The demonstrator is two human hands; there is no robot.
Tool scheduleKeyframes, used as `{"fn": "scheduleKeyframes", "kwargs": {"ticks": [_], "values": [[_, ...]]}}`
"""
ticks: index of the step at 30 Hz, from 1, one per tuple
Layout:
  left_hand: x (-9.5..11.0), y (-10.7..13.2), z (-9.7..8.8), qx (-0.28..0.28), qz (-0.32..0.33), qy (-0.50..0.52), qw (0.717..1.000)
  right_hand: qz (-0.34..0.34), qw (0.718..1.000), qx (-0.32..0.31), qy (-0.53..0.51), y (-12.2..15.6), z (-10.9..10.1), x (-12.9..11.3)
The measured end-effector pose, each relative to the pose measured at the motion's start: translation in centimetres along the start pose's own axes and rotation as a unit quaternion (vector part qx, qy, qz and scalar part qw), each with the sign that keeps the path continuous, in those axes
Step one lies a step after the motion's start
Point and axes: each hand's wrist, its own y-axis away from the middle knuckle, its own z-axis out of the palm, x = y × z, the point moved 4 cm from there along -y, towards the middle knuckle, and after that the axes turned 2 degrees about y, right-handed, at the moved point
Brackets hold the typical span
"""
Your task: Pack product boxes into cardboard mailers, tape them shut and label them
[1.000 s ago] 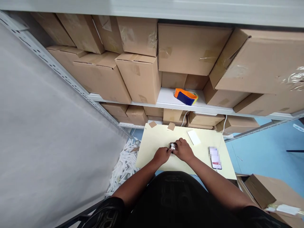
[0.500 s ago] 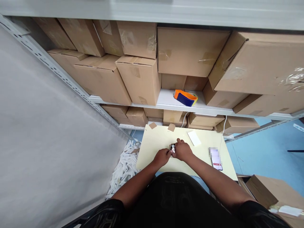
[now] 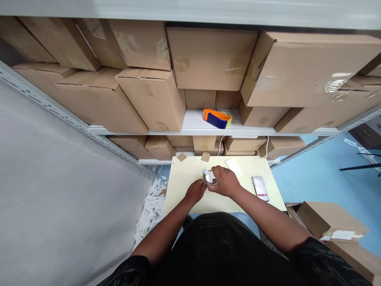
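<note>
A small open box [image 3: 210, 177] with a raised white flap and a dark bit inside is held up over the cream table [image 3: 178, 186]. My right hand [image 3: 224, 182] wraps round its right side, fingers closed on it. My left hand [image 3: 196, 191] is closed at the box's lower left edge, fingertips against it. What exactly lies inside the box is too small to make out. Behind my right hand, a white flat rectangular piece [image 3: 234, 166] lies on the table, partly covered.
A phone [image 3: 260, 188] lies at the table's right, two cardboard pieces [image 3: 181, 157] at its back edge. On the shelf above, an orange and blue tape dispenser [image 3: 217, 118] sits among cardboard boxes [image 3: 212, 59]. White paper strips [image 3: 149, 210] cover the floor at left; an open carton [image 3: 330, 218] stands at right.
The small box has come up towards me and tipped so its white flap and opening show. My right hand has shifted round its side; my view has moved slightly right.
</note>
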Motion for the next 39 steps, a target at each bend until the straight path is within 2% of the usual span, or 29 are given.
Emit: {"fn": "scheduleKeyframes", "kwargs": {"ticks": [3, 6, 9, 11, 13, 15, 18, 20, 23, 26, 28, 29, 33, 36, 39], "values": [[-1.0, -0.1, 0.3, -0.018, -0.014, 0.004, 1.0, 0.02, 0.998, 0.034, -0.043, 0.3, -0.9, 0.4], [-1.7, 0.2, 0.6, -0.027, -0.027, 0.027, 0.999, 0.05, 0.989, 0.086, -0.111, 0.6, -3.4, 1.4], [-1.4, 0.7, 0.0, 0.011, -0.025, 0.075, 0.997, 0.057, 0.969, 0.141, -0.193, 0.6, -6.5, 2.7], [-0.5, 1.2, -1.2, 0.077, -0.008, 0.153, 0.985, 0.065, 0.945, 0.18, -0.267, 0.2, -8.0, 3.8], [1.2, 1.9, -2.9, 0.134, 0.036, 0.254, 0.957, 0.087, 0.907, 0.207, -0.355, -0.5, -8.5, 4.9], [3.5, 2.6, -4.2, 0.127, 0.093, 0.35, 0.923, 0.124, 0.862, 0.214, -0.442, -1.5, -8.1, 5.8], [6.7, 3.5, -4.9, 0.059, 0.115, 0.456, 0.881, 0.172, 0.804, 0.188, -0.538, -2.6, -6.6, 6.1], [7.8, 3.9, -4.9, 0.031, 0.095, 0.516, 0.851, 0.161, 0.776, 0.155, -0.59, -2.6, -5.6, 5.4], [8.1, 4.4, -4.2, -0.004, 0.068, 0.591, 0.804, 0.111, 0.741, 0.067, -0.659, -1.8, -4.4, 3.5], [7.8, 4.9, -2.9, -0.079, 0.017, 0.631, 0.771, 0.089, 0.705, -0.026, -0.703, -0.9, -3.3, 1.6], [8.0, 5.3, -2.1, -0.136, -0.019, 0.634, 0.761, 0.098, 0.69, -0.036, -0.716, -0.7, -2.9, 0.9], [8.2, 5.4, -2.0, -0.143, -0.024, 0.636, 0.758, 0.114, 0.688, -0.024, -0.716, -0.8, -2.7, 0.8], [9.2, 5.8, -2.5, -0.068, 0.034, 0.648, 0.758, 0.173, 0.697, 0.048, -0.694, -1.1, -2.6, 0.9], [9.7, 6.0, -2.6, -0.065, 0.035, 0.636, 0.768, 0.143, 0.687, 0.031, -0.711, -0.8, -3.1, 0.7], [10.4, 6.3, -2.1, -0.117, -0.012, 0.638, 0.761, 0.096, 0.669, -0.014, -0.737, -0.3, -4.0, 0.6]]}}
